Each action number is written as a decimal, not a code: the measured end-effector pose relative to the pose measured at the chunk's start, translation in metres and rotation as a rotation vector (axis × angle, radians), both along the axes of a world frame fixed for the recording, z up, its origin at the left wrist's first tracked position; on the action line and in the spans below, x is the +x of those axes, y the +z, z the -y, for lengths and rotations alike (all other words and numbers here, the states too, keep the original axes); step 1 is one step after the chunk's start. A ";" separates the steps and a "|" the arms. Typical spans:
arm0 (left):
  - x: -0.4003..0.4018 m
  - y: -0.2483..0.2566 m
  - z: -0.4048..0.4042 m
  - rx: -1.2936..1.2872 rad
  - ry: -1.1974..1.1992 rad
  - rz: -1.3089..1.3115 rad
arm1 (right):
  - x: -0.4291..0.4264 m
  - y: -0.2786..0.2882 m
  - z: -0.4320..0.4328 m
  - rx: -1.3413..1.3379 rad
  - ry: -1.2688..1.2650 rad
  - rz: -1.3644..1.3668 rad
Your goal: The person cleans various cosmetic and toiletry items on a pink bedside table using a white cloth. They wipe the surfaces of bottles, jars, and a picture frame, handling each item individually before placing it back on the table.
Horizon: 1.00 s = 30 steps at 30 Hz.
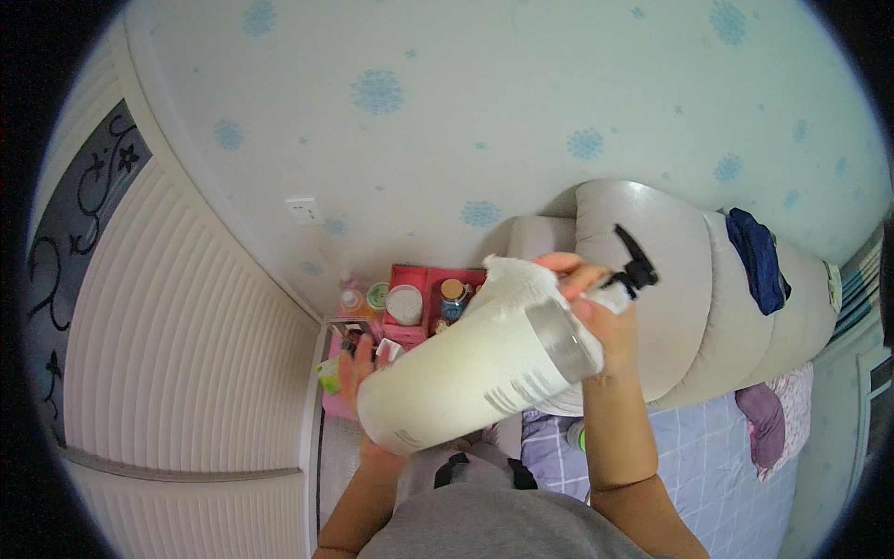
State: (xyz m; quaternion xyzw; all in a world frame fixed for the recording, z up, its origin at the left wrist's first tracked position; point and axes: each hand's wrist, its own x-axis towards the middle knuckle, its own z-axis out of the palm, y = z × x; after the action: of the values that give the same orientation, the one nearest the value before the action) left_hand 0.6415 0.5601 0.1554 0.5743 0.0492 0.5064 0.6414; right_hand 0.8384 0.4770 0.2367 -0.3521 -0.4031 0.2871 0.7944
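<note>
A large white pump bottle [454, 384] with a grey band near its top lies slanted across the middle of the view. Its base rests against my left hand [354, 367], whose fingers reach around the far side; the palm is partly hidden by the bottle. At the upper end, my right hand [604, 325] presses a fluffy white cloth [510, 276] around the bottle's shoulder and neck. The black pump head [637, 269] sticks out past my right fingers. Faint lines of writing run along the bottle's side.
Beyond the bottle, a pink table holds a red organizer [408, 276] with a round white-lidded jar [404, 305] and a corked blue jar [454, 297]. A padded headboard [642, 230] and a checked bed [698, 447] are right. A ribbed white door [181, 335] stands left.
</note>
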 end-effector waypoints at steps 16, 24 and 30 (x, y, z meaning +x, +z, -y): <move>-0.001 -0.025 -0.005 -0.449 -0.413 0.279 | -0.014 -0.001 0.009 -0.112 -0.153 -0.110; 0.010 -0.018 0.016 -1.066 -1.043 0.311 | -0.037 -0.012 0.005 -0.080 0.025 -0.129; 0.015 -0.021 0.023 -0.841 -0.393 0.081 | -0.090 -0.029 -0.005 0.034 -0.509 0.027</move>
State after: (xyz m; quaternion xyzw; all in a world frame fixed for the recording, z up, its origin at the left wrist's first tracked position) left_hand 0.6564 0.5370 0.1347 0.2427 0.1156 0.3332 0.9037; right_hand 0.7480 0.4822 0.2080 -0.4323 -0.3167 0.0664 0.8416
